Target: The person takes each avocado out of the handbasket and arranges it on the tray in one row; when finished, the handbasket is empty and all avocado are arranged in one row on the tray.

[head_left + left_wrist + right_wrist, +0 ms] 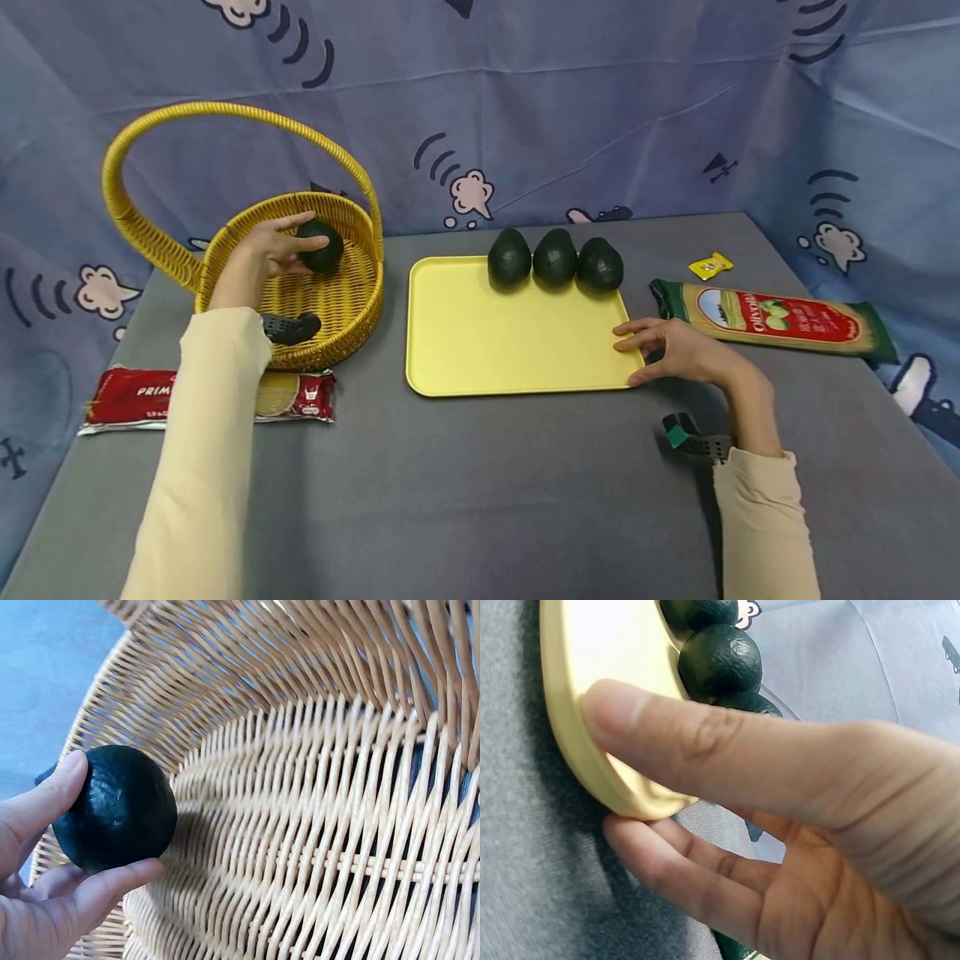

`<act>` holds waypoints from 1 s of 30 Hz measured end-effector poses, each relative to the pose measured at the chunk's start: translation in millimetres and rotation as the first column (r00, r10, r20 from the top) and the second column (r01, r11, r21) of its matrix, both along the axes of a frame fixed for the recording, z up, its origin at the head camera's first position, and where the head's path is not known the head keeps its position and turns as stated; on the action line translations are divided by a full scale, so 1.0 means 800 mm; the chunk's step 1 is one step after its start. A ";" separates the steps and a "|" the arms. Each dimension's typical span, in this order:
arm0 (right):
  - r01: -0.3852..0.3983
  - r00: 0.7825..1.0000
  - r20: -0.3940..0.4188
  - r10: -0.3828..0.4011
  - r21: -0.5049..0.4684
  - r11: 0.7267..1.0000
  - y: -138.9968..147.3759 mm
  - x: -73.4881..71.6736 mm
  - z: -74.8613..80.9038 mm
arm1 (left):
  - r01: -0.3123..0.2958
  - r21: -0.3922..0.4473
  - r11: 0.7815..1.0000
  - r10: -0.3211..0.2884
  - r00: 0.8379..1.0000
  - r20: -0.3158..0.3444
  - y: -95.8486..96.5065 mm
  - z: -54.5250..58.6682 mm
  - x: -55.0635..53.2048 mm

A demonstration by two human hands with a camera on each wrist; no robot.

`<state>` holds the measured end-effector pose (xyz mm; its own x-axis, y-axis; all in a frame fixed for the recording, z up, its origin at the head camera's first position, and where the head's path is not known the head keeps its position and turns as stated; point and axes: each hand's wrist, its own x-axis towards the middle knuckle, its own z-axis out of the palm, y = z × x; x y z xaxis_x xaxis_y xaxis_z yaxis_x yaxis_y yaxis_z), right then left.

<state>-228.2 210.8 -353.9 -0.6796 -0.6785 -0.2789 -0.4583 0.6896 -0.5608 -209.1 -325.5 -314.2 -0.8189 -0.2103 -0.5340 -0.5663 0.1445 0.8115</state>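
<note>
My left hand (277, 248) reaches into the yellow wicker basket (358, 312) and holds a dark green avocado (321, 247). In the left wrist view, thumb and fingers grip the avocado (120, 810) beside the woven wall (247, 817). At the right end of the yellow tray (480, 333), my right hand (678, 350) holds the rim near the close corner. The right wrist view shows its thumb over the tray (570, 742) and fingertips at the rim's outer side. Three more avocados (554, 259) stand in a row along the tray's far edge.
A red spaghetti pack (300, 396) lies in front of the basket, partly behind the left sleeve. On the right are a green-and-red pasta pack (787, 321) and a small yellow packet (710, 266). Patterned blue cloth (600, 108) hangs behind the grey table (465, 483).
</note>
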 end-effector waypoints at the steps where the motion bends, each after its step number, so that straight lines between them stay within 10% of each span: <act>1: 0.003 1.000 0.001 -0.003 0.002 1.000 0.000 0.000 0.000 | 0.008 0.007 1.000 -0.008 1.000 -0.002 0.000 0.001 0.001; 30: 0.018 1.000 0.011 -0.019 0.039 0.999 0.000 0.000 0.000 | 0.173 0.123 0.977 -0.144 0.966 -0.215 -0.001 0.033 0.058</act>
